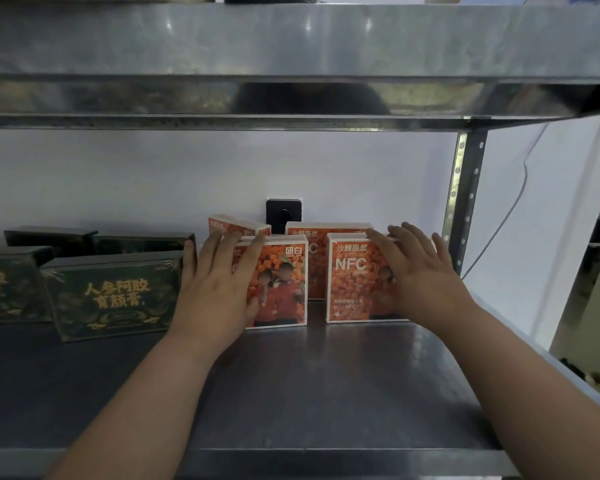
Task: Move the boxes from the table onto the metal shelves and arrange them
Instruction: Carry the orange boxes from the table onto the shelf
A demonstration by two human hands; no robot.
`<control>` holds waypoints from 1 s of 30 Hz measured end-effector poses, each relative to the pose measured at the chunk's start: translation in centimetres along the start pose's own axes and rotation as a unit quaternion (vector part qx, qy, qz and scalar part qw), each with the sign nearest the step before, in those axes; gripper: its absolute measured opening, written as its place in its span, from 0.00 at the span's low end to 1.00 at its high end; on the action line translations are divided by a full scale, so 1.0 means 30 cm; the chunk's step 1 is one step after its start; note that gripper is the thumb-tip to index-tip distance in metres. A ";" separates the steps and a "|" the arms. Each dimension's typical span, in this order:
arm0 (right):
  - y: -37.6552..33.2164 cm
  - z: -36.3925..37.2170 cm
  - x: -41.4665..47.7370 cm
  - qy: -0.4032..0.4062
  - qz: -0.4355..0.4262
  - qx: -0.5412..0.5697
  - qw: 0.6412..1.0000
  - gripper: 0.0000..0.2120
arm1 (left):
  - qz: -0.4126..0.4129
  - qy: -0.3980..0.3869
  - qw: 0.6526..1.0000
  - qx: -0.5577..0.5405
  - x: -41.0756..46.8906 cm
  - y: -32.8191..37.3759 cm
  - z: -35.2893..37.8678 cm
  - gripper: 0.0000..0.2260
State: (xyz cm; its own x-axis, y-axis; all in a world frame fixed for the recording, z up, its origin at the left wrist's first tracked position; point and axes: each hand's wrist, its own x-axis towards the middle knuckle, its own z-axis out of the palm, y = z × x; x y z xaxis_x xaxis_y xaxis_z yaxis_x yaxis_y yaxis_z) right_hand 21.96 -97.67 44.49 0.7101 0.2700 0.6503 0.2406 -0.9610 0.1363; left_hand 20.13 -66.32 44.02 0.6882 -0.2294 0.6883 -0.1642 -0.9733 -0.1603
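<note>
**Orange boxes (317, 271) on the metal shelf (326, 393)**

Four stand toward 12 o'clock; dark green boxes (111, 296) at 9 o'clock. Left hand (215, 289) rests flat, fingers straight, on the front-left box (284, 282); right hand (416, 275) likewise on the front-right box (354, 282).

Shelf colours: orange cartons beside dark green ones

Front-left juice box (281, 282): orange berry print, two figures in red, white logo, white edges. Front-right juice box (354, 278): same orange berry print, white "NFC" and characters, white edges. Rear-left juice box (236, 228) and rear-right juice box (326, 230): orange faces, white rims. Front dark green box (115, 296): near-black green, gold characters, gold line border and scrollwork. Left dark green box (7, 285): same green, gold print blurred. Lower metal shelf (291, 393): dull dark grey. Upper metal shelf (291, 46): silver-grey, mottled reflections. Upright post (465, 202): grey, rows of round holes. Wall (153, 174): pale bluish white. Wall socket (284, 216): black
</note>
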 end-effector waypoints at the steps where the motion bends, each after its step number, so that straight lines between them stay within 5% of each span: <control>1: -0.005 -0.003 -0.002 -0.007 0.004 -0.003 1.000 0.46 | -0.001 -0.005 1.000 -0.003 -0.002 0.001 -0.004 0.44; 5: -0.029 -0.030 -0.019 -0.012 0.019 -0.011 1.000 0.45 | 0.001 0.027 0.999 -0.031 -0.017 0.009 -0.038 0.37; 8: -0.078 -0.062 -0.083 0.027 0.012 0.023 0.999 0.35 | 0.040 0.063 0.994 -0.075 -0.062 0.039 -0.096 0.29; 15: -0.237 -0.124 -0.344 -0.201 0.038 0.124 0.971 0.28 | 0.079 -0.196 0.948 -0.240 -0.282 0.133 -0.123 0.24; 21: -0.400 -0.218 -0.537 -0.217 0.100 0.073 0.968 0.37 | 0.152 -0.268 0.938 -0.155 -0.412 0.153 -0.171 0.37; 26: -0.553 -0.265 -0.827 -0.140 0.124 0.025 0.982 0.29 | 0.224 -0.161 0.945 -0.178 -0.600 0.186 -0.185 0.31; 30: -0.646 -0.294 -1.120 -0.144 0.178 0.031 0.973 0.23 | 0.293 -0.138 0.907 -0.268 -0.819 0.270 -0.187 0.28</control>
State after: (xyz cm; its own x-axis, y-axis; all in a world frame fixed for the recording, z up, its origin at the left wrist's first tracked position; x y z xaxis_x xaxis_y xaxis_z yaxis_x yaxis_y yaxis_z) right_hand -12.39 -88.65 26.60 0.9096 -0.0660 0.4103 -0.0218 -0.9935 -0.1114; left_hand -2.08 -68.56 29.78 0.5098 -0.7713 0.3810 -0.8285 -0.5595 -0.0240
